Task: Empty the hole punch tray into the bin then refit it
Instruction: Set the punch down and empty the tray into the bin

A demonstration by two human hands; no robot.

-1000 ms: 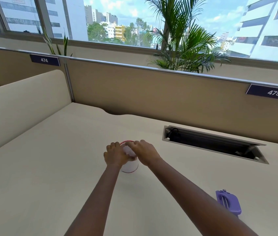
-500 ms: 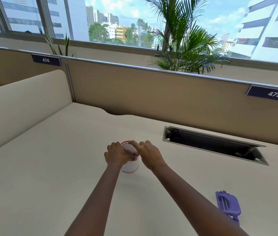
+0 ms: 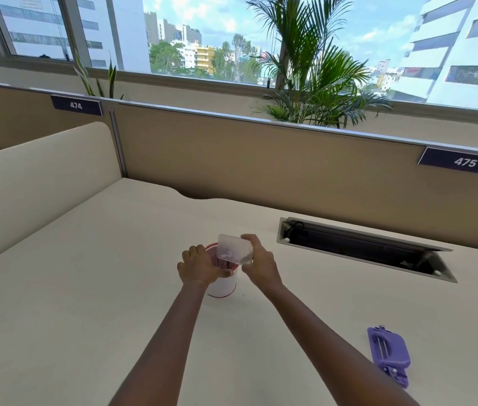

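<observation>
Clear tray (image 3: 233, 249) lifted higher over bin (image 3: 223, 286) | right hand (image 3: 261, 265) grips it

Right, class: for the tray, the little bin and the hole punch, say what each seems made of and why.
Tray: clear, slightly frosted plastic, probably; the bin's red shows through it. Bin: red mesh inside, metal or plastic unclear; smooth white outer wall. Hole punch: matte purple plastic, judging by its even moulded colour, with metal-looking rods.

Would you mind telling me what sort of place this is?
Probably an open-plan office: a desk with a cable hatch, a partition bearing a number plate, and high-rises through the window.
</observation>
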